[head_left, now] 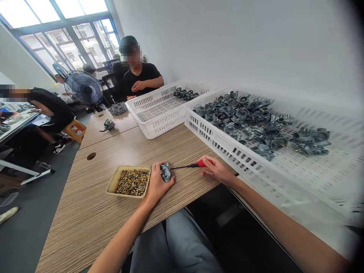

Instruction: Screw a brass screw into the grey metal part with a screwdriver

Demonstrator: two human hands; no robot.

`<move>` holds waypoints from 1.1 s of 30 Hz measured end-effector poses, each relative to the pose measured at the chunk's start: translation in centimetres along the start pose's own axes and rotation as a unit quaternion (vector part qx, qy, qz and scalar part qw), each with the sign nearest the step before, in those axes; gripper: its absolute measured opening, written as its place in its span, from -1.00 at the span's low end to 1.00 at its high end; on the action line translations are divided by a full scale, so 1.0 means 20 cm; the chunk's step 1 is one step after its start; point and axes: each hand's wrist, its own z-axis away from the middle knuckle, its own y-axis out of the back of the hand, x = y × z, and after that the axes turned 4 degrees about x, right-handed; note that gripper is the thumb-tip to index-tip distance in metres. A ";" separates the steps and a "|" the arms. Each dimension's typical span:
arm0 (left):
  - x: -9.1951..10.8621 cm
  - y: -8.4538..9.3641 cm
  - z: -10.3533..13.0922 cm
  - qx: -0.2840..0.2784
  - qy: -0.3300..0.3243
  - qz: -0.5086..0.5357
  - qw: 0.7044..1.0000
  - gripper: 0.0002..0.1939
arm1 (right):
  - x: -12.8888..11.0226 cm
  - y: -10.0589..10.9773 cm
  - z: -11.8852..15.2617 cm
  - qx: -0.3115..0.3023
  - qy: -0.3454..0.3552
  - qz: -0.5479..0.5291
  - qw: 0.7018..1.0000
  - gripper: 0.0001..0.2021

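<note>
While pinching 1 metal casting (165, 173) at the thumb side of the left hand (157, 182), clasping 1 red-handled screwdriver (196, 165) in the right hand (217, 171); pointing its shaft (182, 167) from that grip at the casting; having 1 tray (112, 183) of brass-coloured pieces (132, 182) just left of the left grip.

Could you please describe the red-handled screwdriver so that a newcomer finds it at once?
On the brown wood-grain table, find the small grey metal part in the left hand. The slim, dark-shafted screwdriver points at it from the right hand. Its red handle sets it apart from the grey part.
</note>
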 end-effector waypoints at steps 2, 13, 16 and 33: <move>0.00 0.00 0.00 0.002 -0.001 0.001 1.000 -0.41 | 0.01 -0.01 0.00 0.012 0.007 0.009 1.000 -0.63; -0.01 0.00 -0.01 0.003 -0.002 0.012 1.000 -0.42 | 0.00 -0.02 0.01 0.043 0.045 0.072 0.995 -0.63; -0.01 0.00 -0.01 0.005 -0.001 0.018 1.000 -0.42 | 0.00 -0.03 0.01 0.042 0.037 0.075 0.996 -0.63; -0.01 0.00 0.00 0.003 -0.003 0.014 1.000 -0.43 | -0.01 -0.03 0.01 0.015 0.008 0.046 0.999 -0.62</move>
